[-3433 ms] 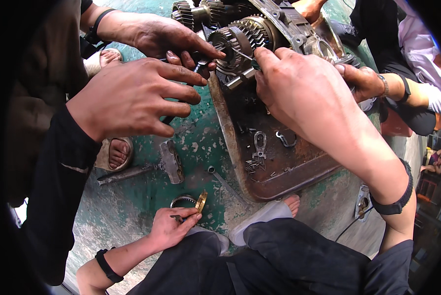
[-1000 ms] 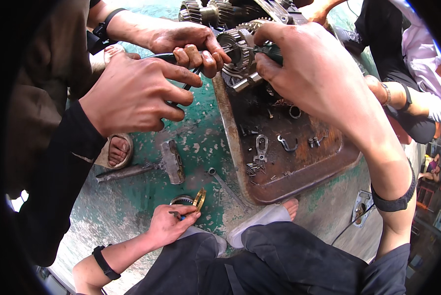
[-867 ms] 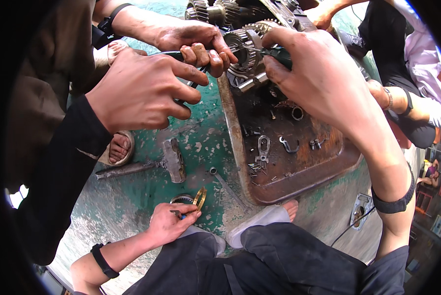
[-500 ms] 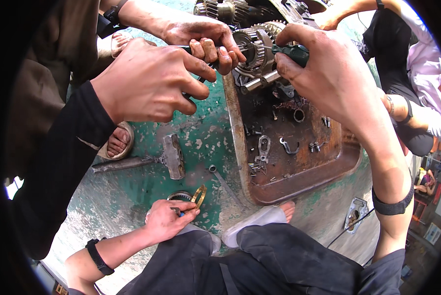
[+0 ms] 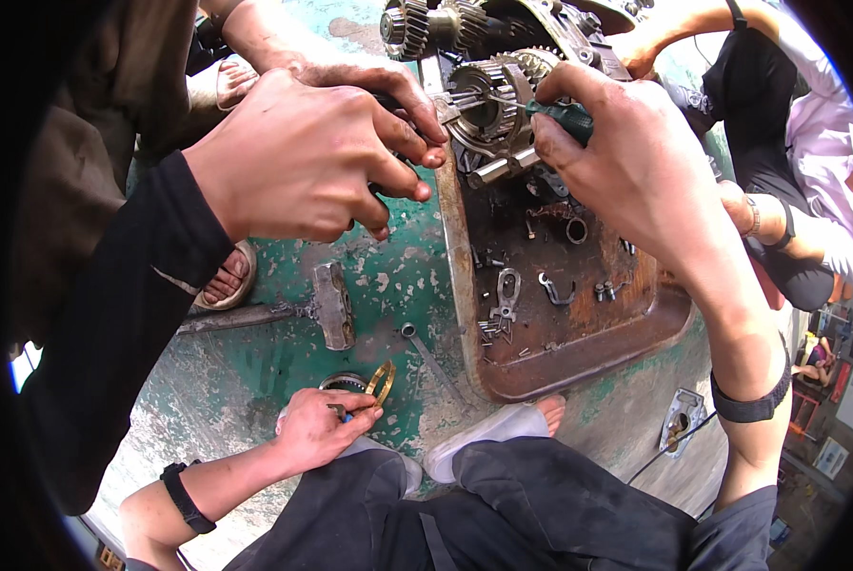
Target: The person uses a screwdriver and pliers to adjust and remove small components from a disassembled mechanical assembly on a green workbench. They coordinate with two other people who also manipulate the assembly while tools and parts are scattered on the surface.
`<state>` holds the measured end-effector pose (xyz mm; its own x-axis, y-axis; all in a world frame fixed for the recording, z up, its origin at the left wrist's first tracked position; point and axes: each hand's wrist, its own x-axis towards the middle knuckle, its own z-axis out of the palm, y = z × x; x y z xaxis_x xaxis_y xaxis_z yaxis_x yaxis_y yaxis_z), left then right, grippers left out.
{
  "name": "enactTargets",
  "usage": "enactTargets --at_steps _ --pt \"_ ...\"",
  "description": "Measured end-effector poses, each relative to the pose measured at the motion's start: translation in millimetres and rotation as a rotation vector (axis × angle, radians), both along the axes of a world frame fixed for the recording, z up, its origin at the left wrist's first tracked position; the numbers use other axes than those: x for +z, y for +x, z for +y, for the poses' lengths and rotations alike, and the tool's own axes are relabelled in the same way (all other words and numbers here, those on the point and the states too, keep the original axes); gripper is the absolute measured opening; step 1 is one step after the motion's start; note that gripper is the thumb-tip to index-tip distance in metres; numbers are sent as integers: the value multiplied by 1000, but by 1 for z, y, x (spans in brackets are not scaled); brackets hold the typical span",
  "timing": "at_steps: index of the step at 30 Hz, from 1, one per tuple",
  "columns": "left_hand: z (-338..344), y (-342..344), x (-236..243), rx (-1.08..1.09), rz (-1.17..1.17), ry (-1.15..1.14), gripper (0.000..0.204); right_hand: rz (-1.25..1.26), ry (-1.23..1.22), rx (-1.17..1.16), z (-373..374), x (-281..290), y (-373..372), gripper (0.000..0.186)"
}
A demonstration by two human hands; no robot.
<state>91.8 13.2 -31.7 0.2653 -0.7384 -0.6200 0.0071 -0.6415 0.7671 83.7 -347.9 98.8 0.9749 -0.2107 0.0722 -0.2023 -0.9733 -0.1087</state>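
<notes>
My right hand [image 5: 626,143] grips a screwdriver [image 5: 567,119] with a dark green handle. Its thin shaft points left into the toothed gear assembly [image 5: 488,105] above the tray's far edge. Down at the lower left, my left hand [image 5: 322,428] pinches a thin brass ring [image 5: 381,383] that stands on edge. A small blue-tipped item [image 5: 343,414] also shows at its fingers, too small to name. Behind those fingers lies a dark round ring-shaped part [image 5: 344,381], partly hidden.
A co-worker's dark-sleeved hand [image 5: 303,162] and another hand [image 5: 388,81] reach in left of the gears. The rusty tray [image 5: 579,371] holds small loose parts. A sledgehammer [image 5: 333,306] and a wrench [image 5: 431,357] lie on the green floor. Another person [image 5: 826,162] is at the right.
Both hands from the left have drawn back from the gear, uncovering thin rods by its centre. My right hand sits slightly lower with the screwdriver; my left hand keeps holding the brass ring.
</notes>
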Motion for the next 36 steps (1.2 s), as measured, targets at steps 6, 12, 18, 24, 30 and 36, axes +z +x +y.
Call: enactTargets --at_steps 6,12,18,24,30,36 --pt "2 -1 -3 31 -8 -9 29 -74 -79 60 5 -13 0 17" --pt "1 0 -4 34 47 1 27 -100 -68 112 15 -20 -2 14" --pt "-3 4 -1 -9 2 -28 29 14 -22 -22 29 -21 -4 18" --pt "-3 8 4 -87 -13 -1 32 146 27 -158 32 -29 -12 18" --pt "-7 11 3 -108 7 -29 31 94 -148 39 30 -36 -11 12" --pt "-14 14 1 -75 16 -31 26 96 -232 131 28 -36 -6 16"
